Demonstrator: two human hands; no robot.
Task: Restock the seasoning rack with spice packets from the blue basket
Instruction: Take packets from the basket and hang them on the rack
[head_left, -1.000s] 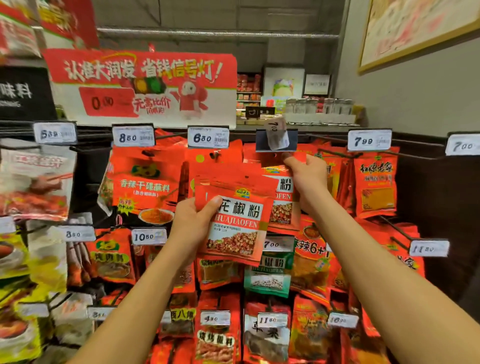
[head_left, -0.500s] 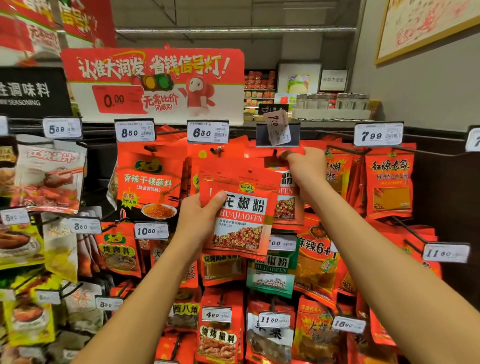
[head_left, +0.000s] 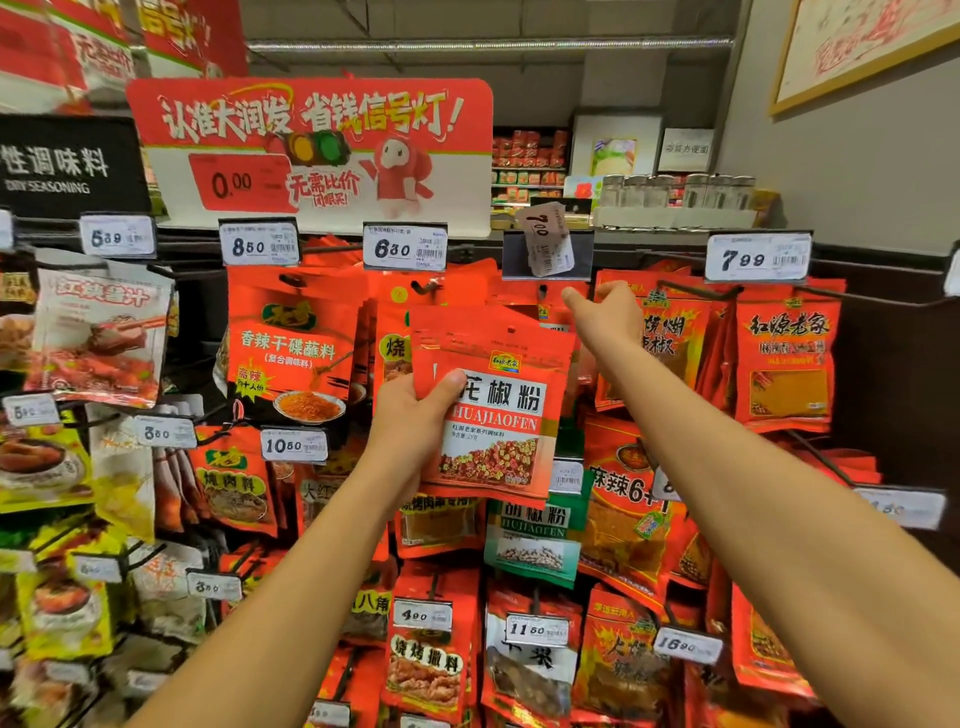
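Glossy flat red packet (head_left: 493, 410) pinched in left hand (head_left: 415, 415) before rack.

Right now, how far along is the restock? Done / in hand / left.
Done: pegs across the seasoning rack already hang full of packets. In hand: the left hand grips a red huajiao powder packet, not yet hung; the right hand reaches toward the hook under the loose 7.00 price tag. Left: hanging this packet. The blue basket is out of view, so the remaining stock is unknown.

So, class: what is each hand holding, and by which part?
Left hand grips the huajiaofen packet by its left edge. Right hand holds nothing, reaching toward the hook.
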